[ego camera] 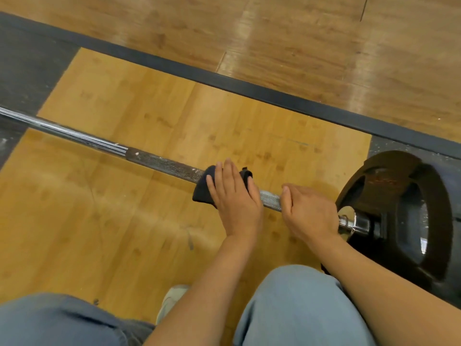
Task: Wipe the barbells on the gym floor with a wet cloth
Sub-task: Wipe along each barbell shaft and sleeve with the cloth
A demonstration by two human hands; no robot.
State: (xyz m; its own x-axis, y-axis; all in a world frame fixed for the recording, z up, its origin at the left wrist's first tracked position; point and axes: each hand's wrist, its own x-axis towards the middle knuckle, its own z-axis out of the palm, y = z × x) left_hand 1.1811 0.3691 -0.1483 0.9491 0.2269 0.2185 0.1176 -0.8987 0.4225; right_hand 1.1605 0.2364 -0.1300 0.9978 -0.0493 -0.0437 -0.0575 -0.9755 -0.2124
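Wiped partway only, by the look of it: dark cloth (203,189) draped over the knurled stretch of the barbell (159,162), pressed down by the left hand (234,198) with fingers straight and close together. Gripped just beside it, near the collar and the black plate (404,213), by the right hand (309,211), fingers curled round the shaft. Lay across the wooden platform (149,101), white flecks showing on the knurling leftward; smooth chrome beyond probably left to do.

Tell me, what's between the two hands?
Only a short bare stretch of the bar, seen in the head view. The left hand presses the cloth; the right hand grips the bar.
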